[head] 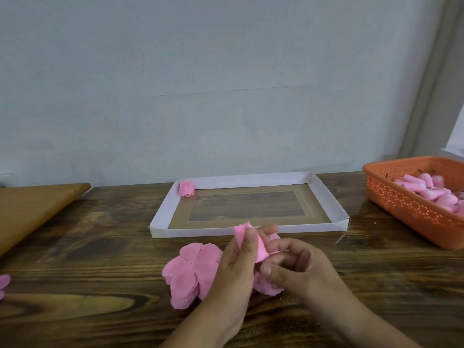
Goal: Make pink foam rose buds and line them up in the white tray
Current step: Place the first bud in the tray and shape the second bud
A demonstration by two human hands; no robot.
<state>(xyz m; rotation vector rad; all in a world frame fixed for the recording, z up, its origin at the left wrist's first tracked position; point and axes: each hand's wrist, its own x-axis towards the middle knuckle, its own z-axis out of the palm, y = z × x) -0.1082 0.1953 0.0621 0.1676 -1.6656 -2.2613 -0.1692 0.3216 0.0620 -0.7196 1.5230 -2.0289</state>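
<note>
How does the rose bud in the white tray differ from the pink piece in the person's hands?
The finished rose bud sits untouched in the far left corner of the white tray; the pink piece in the hands is held above the table, outside the tray. The finished rose bud is a closed, rounded ball; the piece in the hands is a looser, longer roll, pinched by the left hand with the right hand working beside it. Both are pink foam.
</note>
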